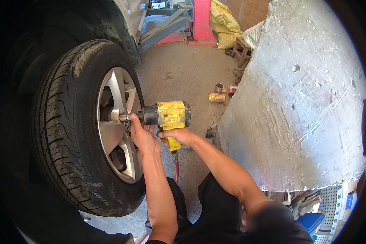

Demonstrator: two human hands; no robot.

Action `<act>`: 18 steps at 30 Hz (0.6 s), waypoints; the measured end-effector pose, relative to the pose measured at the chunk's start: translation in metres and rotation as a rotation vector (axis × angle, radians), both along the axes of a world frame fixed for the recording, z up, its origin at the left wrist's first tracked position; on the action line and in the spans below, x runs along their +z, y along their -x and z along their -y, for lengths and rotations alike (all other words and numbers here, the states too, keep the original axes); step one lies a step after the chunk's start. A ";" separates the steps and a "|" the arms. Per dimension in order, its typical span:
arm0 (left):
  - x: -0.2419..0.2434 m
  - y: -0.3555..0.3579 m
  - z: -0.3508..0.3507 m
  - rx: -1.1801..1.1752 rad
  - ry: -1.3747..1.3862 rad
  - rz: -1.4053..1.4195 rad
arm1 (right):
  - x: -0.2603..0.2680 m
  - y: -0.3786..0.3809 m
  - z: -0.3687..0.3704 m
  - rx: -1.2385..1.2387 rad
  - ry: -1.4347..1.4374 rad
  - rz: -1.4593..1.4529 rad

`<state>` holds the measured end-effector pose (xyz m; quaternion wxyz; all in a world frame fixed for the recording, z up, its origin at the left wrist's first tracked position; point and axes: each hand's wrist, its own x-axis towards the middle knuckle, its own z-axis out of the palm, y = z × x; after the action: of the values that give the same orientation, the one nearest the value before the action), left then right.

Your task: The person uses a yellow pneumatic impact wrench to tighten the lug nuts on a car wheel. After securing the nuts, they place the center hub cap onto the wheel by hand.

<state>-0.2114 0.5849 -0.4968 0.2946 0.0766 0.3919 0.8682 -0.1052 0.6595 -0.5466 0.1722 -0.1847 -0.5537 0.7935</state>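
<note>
My right hand [180, 136] grips the handle of a yellow and black pneumatic impact wrench [171, 114]. My left hand [145, 138] holds the wrench's front end from below, a finger against the metal socket [125, 118]. The socket reaches into the hub area of a silver alloy wheel [113, 134]; whether it sits on a lug bolt is hidden. Around the wheel is a black tire [61, 128], standing upright under a car's wheel arch [109, 23]. A red air hose [177, 170] runs down from the handle.
At right stands a large scuffed metal-topped surface [286, 100]. Beside it on the floor are a yellow can [217, 97], a metal cup [219, 87] and dark sockets [209, 133]. Further off are a wooden stool [241, 52], a yellow sack [225, 26] and a red lift post [203, 19].
</note>
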 end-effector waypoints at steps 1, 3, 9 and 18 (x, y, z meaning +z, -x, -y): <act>-0.002 0.001 0.000 -0.018 -0.009 -0.006 | 0.000 0.000 0.000 -0.001 -0.002 -0.001; -0.003 0.003 0.002 -0.052 -0.024 -0.018 | 0.001 -0.001 0.000 -0.001 -0.005 0.002; 0.001 0.000 0.000 -0.007 0.002 -0.004 | 0.005 -0.002 0.001 0.006 0.003 0.019; -0.001 0.000 0.000 -0.012 -0.005 -0.014 | 0.001 -0.001 -0.001 0.011 0.002 0.015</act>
<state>-0.2117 0.5848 -0.4979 0.2968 0.0860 0.3915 0.8668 -0.1047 0.6604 -0.5459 0.1638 -0.1876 -0.5553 0.7935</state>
